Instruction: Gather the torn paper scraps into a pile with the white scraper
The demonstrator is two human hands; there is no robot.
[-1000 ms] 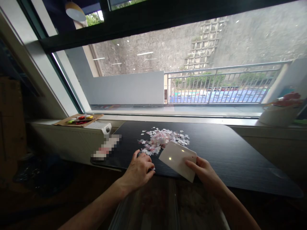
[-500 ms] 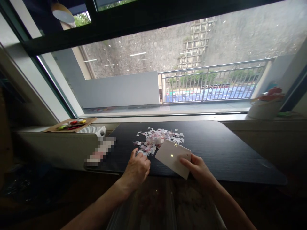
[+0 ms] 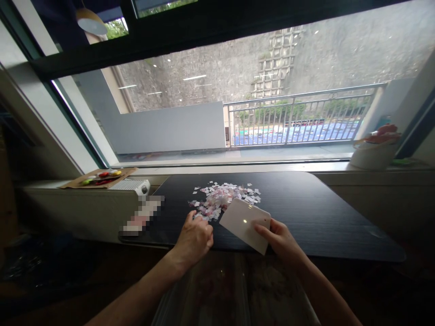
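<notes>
My right hand (image 3: pixel 274 234) grips a glossy white card (image 3: pixel 243 224) by its right edge, thumb on top. The card is stiff and flat, with a small hole near the thumb, and it is tilted over the near side of a pile of small paper scraps (image 3: pixel 222 194). White and pinkish pieces make up this pile on the dark table (image 3: pixel 292 203). Just left of the card, my left hand (image 3: pixel 195 235) is closed with curled fingers at the pile's near edge. What its fingers hold, if anything, is hidden.
A blurred-out pale item (image 3: pixel 144 215) lies on the table's left end. Left of the table, a brown board (image 3: pixel 98 177) bears colourful things beside a white heater-like box (image 3: pixel 131 184). A white bucket (image 3: pixel 375 154) with reddish contents stands on the right of the windowsill (image 3: pixel 238 168).
</notes>
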